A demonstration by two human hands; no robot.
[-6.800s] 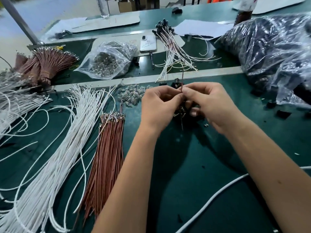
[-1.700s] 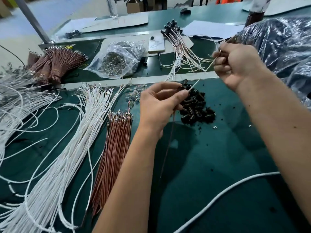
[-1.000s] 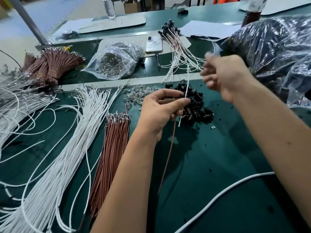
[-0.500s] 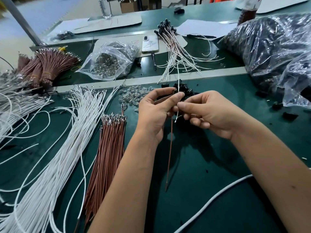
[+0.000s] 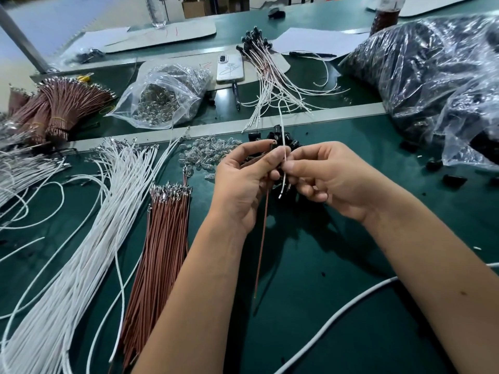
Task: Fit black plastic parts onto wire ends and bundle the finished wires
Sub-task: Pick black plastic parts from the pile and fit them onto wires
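The dark green work mat (image 5: 337, 306) is crowded along its left side and far edge; open surface remains only near the person, below and between the forearms. Far left, loose white wires with metal terminals (image 5: 81, 252) fan from the near-left corner toward the far raised grey strip (image 5: 337, 114). Beside them lies a straight bundle of brown wires (image 5: 162, 252), terminal ends pointing away from the person. Behind the strip, banded brown wire bundles (image 5: 64, 106) lie at the left, then a clear plastic bag (image 5: 167, 95) holding small silvery metal parts.

Centre: the left hand (image 5: 243, 184) pinches a single brown wire (image 5: 263, 233) between thumb and fingers — its long axis runs near-vertical in view, free end pointing toward the person and resting on the mat. The right hand (image 5: 332, 182) pinches a single white wire (image 5: 283, 147), long axis also running away from the person, its short metal-tipped end hanging below the fingers. Both hands meet directly over a heap of small black plastic parts (image 5: 280, 137), partly hidden.

Beyond lie a white phone (image 5: 230, 68) and finished white-and-brown wires with black caps (image 5: 267, 76). Far right, a large clear plastic bag (image 5: 432, 85) — dark contents, not identifiable — overhangs the mat's right edge.
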